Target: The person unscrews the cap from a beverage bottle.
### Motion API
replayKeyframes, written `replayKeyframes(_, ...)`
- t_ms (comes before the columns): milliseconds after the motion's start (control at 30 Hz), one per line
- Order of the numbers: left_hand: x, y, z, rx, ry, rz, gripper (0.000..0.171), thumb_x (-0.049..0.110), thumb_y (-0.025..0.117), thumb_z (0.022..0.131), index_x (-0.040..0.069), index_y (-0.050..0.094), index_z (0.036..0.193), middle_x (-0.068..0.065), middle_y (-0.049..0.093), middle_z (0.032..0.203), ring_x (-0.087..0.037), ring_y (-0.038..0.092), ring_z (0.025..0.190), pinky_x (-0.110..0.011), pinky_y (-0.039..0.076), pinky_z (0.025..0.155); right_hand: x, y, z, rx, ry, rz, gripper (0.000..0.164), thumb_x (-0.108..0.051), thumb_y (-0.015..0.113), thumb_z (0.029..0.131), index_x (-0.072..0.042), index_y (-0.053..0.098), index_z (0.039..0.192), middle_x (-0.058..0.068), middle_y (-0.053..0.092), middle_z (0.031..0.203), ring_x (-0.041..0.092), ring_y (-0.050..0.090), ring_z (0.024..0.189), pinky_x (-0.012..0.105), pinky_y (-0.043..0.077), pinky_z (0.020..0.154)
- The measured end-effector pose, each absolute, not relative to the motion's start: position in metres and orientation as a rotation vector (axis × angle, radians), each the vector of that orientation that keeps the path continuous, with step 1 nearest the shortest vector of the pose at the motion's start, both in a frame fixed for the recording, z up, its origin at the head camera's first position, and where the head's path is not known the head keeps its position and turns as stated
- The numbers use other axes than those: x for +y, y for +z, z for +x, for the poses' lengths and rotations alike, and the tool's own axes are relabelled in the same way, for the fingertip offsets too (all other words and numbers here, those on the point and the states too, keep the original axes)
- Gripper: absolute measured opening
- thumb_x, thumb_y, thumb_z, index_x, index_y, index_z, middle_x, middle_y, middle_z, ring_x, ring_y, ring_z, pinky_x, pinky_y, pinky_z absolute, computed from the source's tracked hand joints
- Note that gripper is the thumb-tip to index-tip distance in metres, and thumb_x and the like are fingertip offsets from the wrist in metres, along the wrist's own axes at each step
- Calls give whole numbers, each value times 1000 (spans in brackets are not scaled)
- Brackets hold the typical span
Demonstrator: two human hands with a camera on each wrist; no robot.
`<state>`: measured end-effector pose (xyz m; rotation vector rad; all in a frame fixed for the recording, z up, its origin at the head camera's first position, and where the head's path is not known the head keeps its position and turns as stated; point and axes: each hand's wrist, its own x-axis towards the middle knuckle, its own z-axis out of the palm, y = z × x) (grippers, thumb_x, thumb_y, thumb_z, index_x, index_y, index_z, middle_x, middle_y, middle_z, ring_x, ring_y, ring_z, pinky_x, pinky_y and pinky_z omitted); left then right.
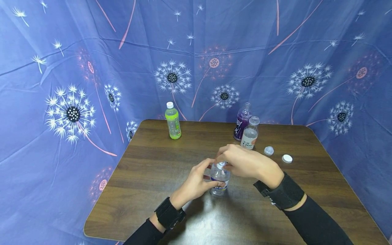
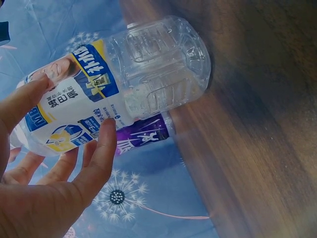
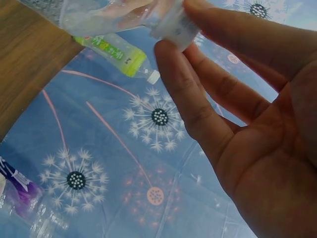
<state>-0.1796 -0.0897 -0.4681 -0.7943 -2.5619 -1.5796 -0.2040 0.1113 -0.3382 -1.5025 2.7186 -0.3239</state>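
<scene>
A clear plastic bottle [image 1: 218, 174] with a white, blue and yellow label [image 2: 74, 101] stands on the wooden table. My left hand [image 1: 196, 180] grips it around the label, thumb on one side and fingers on the other. From above, my right hand [image 1: 248, 161] pinches the white cap [image 3: 177, 30] on the bottle's neck between thumb and fingers. In the head view the right hand partly covers the cap and neck. The right wrist view shows the cap on the neck.
At the back left stands a capped green-labelled bottle [image 1: 173, 124]. Two uncapped bottles, one purple-labelled [image 1: 240, 125] and one white-labelled [image 1: 249, 133], stand close together at the back right. Beside them lie a clear cap [image 1: 268, 150] and a white cap [image 1: 287, 158]. A blue dandelion-print cloth [image 1: 137, 68] hangs behind.
</scene>
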Motion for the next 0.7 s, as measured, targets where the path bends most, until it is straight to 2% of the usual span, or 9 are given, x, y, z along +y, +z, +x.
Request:
replayKeyframes(133, -90, -469, -179, -2568, -1581, -793, 67, 25, 89, 78, 30, 54, 134, 7, 61, 130, -23, 63, 116, -31, 64, 82, 111, -343, -203, 2778, -299, -1471, 22, -16, 79, 89, -14, 78, 110, -3, 68, 92, 6, 63, 81, 20, 55, 66)
replayKeyframes(367, -89, -471, -180, -2567, -1560, -794, 69, 26, 89, 78, 30, 53, 137, 5, 61, 131, -23, 63, 115, -41, 65, 82, 106, -351, -201, 2902, -245, -1436, 11, -24, 76, 91, -13, 77, 92, -8, 55, 73, 2, 49, 63, 17, 43, 54)
replayKeyframes(467, -88, -471, -180, -2563, -1572, -795, 69, 26, 89, 78, 31, 53, 136, 5, 62, 130, -24, 63, 115, -42, 65, 81, 104, -353, -199, 2960, -225, -1404, 15, -26, 75, 92, -15, 75, 83, -8, 54, 71, 2, 48, 61, 17, 42, 52)
replayKeyframes(600, -89, -470, -180, -2574, -1567, -793, 69, 27, 89, 78, 32, 52, 137, 5, 60, 130, -21, 62, 115, -37, 65, 81, 101, -359, -197, 3079, -157, -1345, 26, -30, 73, 93, -17, 67, 71, -8, 53, 67, 5, 47, 58, 21, 41, 50)
replayKeyframes(700, -90, -469, -180, -2574, -1542, -795, 69, 29, 88, 79, 32, 51, 137, 4, 60, 131, -20, 61, 116, -31, 65, 81, 99, -362, -197, 3135, -138, -1301, 30, -32, 72, 92, -18, 62, 67, -8, 50, 63, 7, 44, 55, 23, 38, 49)
